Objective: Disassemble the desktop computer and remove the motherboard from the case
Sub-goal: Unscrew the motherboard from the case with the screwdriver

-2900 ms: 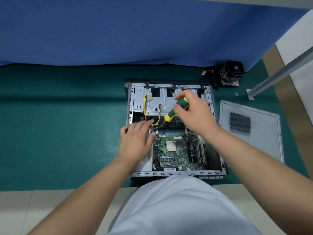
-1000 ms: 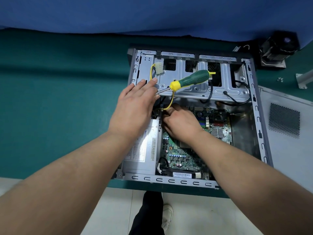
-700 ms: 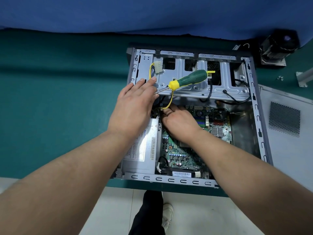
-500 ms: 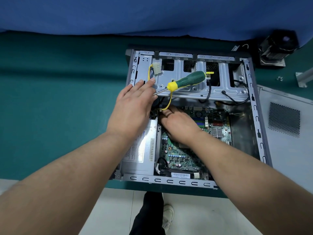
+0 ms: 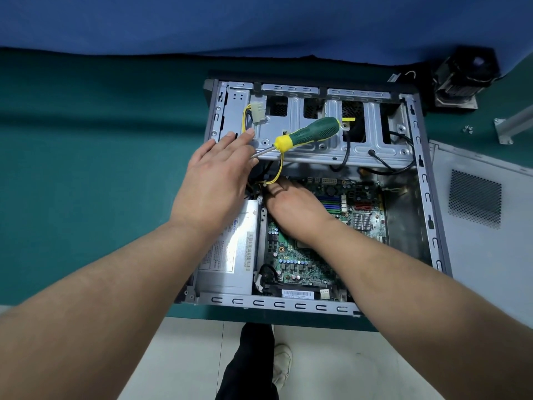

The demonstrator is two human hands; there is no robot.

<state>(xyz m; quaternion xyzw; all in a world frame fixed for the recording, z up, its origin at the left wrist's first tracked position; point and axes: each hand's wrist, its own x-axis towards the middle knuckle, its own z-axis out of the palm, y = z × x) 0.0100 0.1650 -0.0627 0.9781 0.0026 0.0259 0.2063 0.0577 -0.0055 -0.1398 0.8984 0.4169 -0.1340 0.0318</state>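
Two hands are inside the case [image 5: 427,197], which lies open on the green worktop [image 5: 86,183] at the centre of the frame, its detached side panel [image 5: 487,241] flat beside it at the right edge. The motherboard [image 5: 291,261] sits in the lower middle of the case, not yet lifted, right of the silver power supply [image 5: 230,255]. A few seconds ago your right hand [image 5: 294,212] was turning the screwdriver [image 5: 305,134]; now the tool rests unheld on the drive cage [image 5: 331,145] in the upper middle, and over the last second little has moved. That suggests the screw work has paused and you are freeing a cable near the board's upper left corner, a step likely needed before the board can come out. Your left hand [image 5: 215,180] lies flat with straight fingers over the cage's left end, its grip holding nothing, fingertips beside the screwdriver's shaft. Your right hand reaches down to the yellow wires [image 5: 278,171] at the board's top edge; its fingertips are hidden, so whether that grip pinches a connector cannot be told. The board lies directly under that hand's palm and wrist.
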